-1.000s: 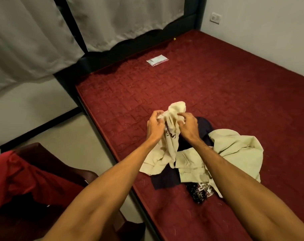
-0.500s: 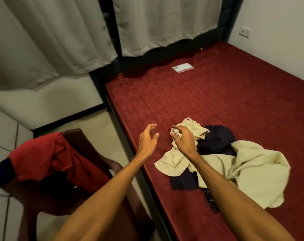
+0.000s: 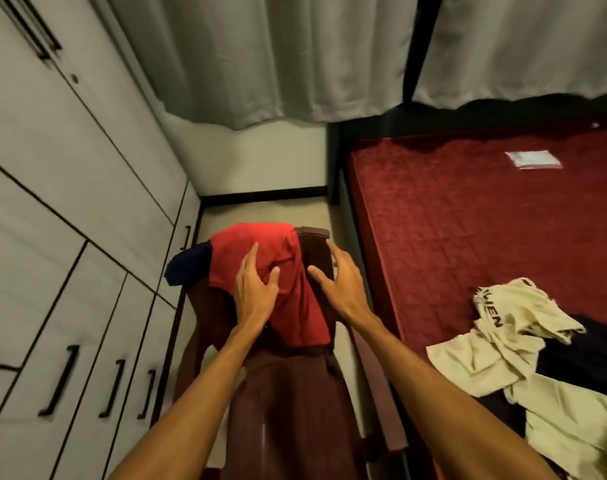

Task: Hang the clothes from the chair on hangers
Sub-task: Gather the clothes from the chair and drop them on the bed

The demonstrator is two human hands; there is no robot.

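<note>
A red garment (image 3: 295, 306) with a dark blue part (image 3: 187, 268) hangs over the back of a dark brown plastic chair (image 3: 288, 403) in the middle of the view. My left hand (image 3: 257, 289) lies over the red cloth with its fingers spread. Just right of the cloth, my right hand (image 3: 340, 282) reaches to the chair back, fingers spread and holding nothing. Cream (image 3: 503, 334) and dark (image 3: 572, 358) clothes lie in a heap on the red bed (image 3: 468, 237) at the right. No hanger is in view.
White wardrobe doors and drawers with black handles (image 3: 70, 237) fill the left side. Grey curtains (image 3: 295, 53) hang at the back. A small white packet (image 3: 532, 158) lies far up the bed. The chair stands in the narrow floor gap between wardrobe and bed.
My hands have let go of the cream garment on the bed and swung left to the chair. The view has turned left with them, and the left hand now rests on the red garment.
</note>
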